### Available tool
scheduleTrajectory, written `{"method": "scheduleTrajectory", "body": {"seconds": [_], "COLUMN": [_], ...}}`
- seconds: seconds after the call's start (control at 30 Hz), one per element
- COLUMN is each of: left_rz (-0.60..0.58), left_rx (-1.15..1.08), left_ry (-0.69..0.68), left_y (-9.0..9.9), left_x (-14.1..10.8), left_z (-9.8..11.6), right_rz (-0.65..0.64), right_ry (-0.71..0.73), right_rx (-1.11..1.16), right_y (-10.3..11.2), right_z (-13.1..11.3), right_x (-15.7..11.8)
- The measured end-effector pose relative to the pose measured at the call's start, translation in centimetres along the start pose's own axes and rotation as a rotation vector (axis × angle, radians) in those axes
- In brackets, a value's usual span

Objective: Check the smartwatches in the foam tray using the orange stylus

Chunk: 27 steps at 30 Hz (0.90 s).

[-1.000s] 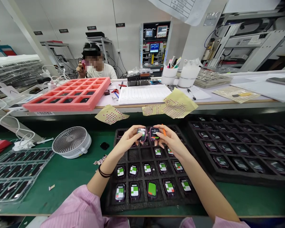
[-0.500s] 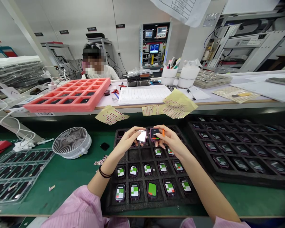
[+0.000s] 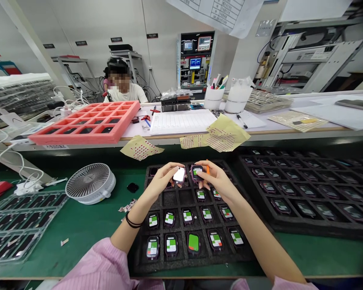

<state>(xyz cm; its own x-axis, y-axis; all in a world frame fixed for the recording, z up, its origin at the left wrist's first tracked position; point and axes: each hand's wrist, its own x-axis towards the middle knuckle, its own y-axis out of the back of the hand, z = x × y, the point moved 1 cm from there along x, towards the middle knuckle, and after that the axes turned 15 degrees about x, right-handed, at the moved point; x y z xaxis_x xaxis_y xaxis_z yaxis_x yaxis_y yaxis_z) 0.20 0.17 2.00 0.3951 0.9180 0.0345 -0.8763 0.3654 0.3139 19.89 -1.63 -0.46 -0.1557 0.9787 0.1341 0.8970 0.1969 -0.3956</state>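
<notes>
My left hand [image 3: 167, 175] holds a watch with a bright white screen [image 3: 179, 175]. Beside it, not touching, a second watch [image 3: 197, 172] with green and white on its display is gripped by my right hand [image 3: 214, 175]; its thumb lies on the screen. An orange object [image 3: 207, 166] shows at the right fingers. Both hands are over the back part of a black foam tray [image 3: 163, 262]. Lower rows of this tray hold several watches, most with green and white screens, such as the mostly green one [image 3: 193, 243]. Two middle-left compartments hold no watch.
A second black tray of watches [image 3: 290, 223] lies at the right. Left are a round fan [image 3: 90, 183], a clear tray of dark parts [image 3: 33, 237] and a small black piece [image 3: 132, 187]. A red foam tray [image 3: 75, 139] sits on the raised shelf; a person [image 3: 130, 93] sits beyond.
The screen of the watch in my right hand has turned from mostly dark to green and white. The white-screened watch is slightly more tilted in my left hand.
</notes>
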Motion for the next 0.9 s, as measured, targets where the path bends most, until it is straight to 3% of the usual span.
{"method": "scheduleTrajectory", "body": {"seconds": [0.37, 0.67, 0.9], "left_rz": [-0.057, -0.12, -0.067], "left_rx": [0.033, -0.023, 0.064], "left_ry": [-0.021, -0.094, -0.037], "left_y": [-0.2, -0.1, 0.0], "left_x": [0.3, 0.4, 0.3], "left_z": [-0.7, -1.5, -0.9], "right_rz": [0.04, -0.051, -0.002], "right_ry": [-0.018, -0.022, 0.001], "right_rx": [-0.011, -0.021, -0.053], "right_y": [-0.2, 0.1, 0.1], "right_z": [-0.2, -0.3, -0.4], "right_x": [0.1, 0.1, 0.0]}}
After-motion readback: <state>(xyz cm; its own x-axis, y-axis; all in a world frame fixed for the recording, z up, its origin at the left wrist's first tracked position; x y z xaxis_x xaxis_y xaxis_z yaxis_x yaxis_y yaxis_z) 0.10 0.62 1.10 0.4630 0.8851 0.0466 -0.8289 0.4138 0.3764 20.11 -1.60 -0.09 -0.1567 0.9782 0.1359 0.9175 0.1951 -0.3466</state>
